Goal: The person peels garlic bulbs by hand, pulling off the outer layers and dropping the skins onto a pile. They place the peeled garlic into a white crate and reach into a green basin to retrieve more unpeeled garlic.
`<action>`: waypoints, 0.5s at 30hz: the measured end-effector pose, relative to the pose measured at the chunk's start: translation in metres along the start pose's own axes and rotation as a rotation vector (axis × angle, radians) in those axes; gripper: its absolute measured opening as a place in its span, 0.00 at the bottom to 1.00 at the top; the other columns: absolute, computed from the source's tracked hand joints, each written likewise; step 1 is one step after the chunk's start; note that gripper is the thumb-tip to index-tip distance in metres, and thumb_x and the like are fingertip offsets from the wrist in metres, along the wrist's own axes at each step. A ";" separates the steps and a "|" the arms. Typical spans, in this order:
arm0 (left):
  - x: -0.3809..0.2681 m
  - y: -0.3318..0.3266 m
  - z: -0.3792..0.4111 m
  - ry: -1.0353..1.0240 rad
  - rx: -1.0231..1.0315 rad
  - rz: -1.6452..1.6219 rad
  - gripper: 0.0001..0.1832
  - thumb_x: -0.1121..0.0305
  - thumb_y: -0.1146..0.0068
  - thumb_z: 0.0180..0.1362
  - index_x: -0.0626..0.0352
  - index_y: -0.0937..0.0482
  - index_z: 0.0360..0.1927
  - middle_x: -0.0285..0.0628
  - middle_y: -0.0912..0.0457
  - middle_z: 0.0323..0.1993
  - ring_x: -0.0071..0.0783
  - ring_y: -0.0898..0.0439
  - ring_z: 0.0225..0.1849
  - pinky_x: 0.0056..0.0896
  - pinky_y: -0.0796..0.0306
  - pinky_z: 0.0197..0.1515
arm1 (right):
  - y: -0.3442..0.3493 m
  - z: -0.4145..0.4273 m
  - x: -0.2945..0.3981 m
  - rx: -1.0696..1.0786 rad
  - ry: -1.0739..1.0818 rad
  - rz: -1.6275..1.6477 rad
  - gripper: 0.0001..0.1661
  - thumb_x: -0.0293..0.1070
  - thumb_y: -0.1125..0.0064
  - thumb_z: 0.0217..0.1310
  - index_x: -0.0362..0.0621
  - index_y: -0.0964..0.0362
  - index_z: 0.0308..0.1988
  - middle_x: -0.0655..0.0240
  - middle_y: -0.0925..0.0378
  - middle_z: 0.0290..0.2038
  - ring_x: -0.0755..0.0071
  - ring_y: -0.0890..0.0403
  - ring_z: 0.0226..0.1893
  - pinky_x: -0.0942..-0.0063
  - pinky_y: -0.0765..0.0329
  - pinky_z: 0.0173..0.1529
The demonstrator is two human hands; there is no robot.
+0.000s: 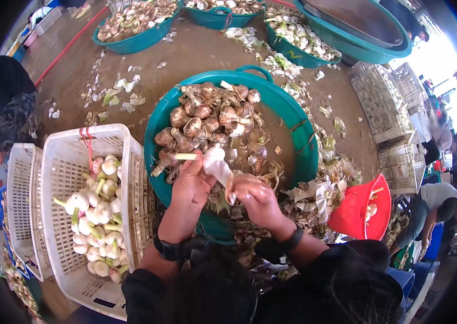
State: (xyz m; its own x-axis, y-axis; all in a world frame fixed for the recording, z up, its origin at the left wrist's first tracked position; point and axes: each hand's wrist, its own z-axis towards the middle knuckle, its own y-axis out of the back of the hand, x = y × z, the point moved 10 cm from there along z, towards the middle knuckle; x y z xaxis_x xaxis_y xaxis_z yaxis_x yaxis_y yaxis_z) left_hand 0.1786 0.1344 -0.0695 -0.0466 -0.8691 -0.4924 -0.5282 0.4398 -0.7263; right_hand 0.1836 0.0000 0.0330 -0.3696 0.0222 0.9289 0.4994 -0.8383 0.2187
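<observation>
Over a green plastic tub (307, 158) of brownish water, my left hand (192, 182) holds a white garlic bulb (214, 156) by its base, the cut pale stem pointing left. My right hand (255, 196) pinches a strip of loose garlic skin (225, 178) that hangs from the bulb. Unpeeled, muddy garlic bulbs (200, 117) are heaped in the tub's far left part. To the left, a white plastic crate (85, 135) contains peeled white garlic bulbs (101, 212) with short stems.
Garlic peelings (327, 174) are piled right of the tub, beside a red bucket (346, 212) with some garlic inside. More green tubs of garlic (137, 40) stand beyond. Stacked white crates (380, 101) are at the right. People (435, 206) (12, 97) bend at both sides.
</observation>
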 end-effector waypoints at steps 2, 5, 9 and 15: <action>0.021 0.022 0.006 0.215 -0.066 -0.110 0.13 0.59 0.50 0.59 0.55 0.27 0.41 0.37 0.22 0.36 0.29 0.21 0.37 0.29 0.24 0.36 | 0.015 -0.016 0.025 0.010 0.093 -0.046 0.11 0.27 0.58 0.60 0.37 0.30 0.29 0.62 0.25 0.31 0.63 0.25 0.36 0.63 0.30 0.44; 0.013 0.037 0.006 0.208 -0.076 -0.061 0.17 0.54 0.46 0.55 0.56 0.26 0.39 0.35 0.22 0.29 0.22 0.24 0.25 0.20 0.27 0.27 | 0.109 -0.036 0.018 -0.605 -0.236 -0.284 0.12 0.31 0.58 0.61 0.37 0.31 0.29 0.62 0.25 0.28 0.66 0.24 0.29 0.70 0.27 0.35; -0.009 0.048 0.003 0.065 -0.169 -0.017 0.14 0.55 0.45 0.56 0.55 0.26 0.35 0.29 0.27 0.21 0.15 0.33 0.17 0.14 0.37 0.17 | 0.140 -0.005 -0.008 -0.435 -0.295 -0.066 0.11 0.25 0.44 0.48 0.34 0.29 0.35 0.52 0.25 0.39 0.57 0.22 0.39 0.69 0.27 0.45; -0.042 0.007 -0.019 -0.305 -0.137 0.522 0.11 0.63 0.50 0.58 0.55 0.33 0.23 0.31 0.32 0.12 0.13 0.43 0.07 0.17 0.50 0.09 | 0.011 0.037 0.021 -0.114 0.052 -0.331 0.20 0.31 0.39 0.49 0.33 0.31 0.42 0.52 0.28 0.45 0.50 0.28 0.48 0.62 0.33 0.55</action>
State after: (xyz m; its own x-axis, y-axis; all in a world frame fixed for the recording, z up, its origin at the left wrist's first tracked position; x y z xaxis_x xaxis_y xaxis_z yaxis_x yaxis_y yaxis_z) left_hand 0.1613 0.1693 -0.0448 -0.0946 -0.4347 -0.8956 -0.6059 0.7389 -0.2947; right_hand 0.2104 0.0109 0.0657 -0.5374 0.2779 0.7962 0.2559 -0.8459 0.4679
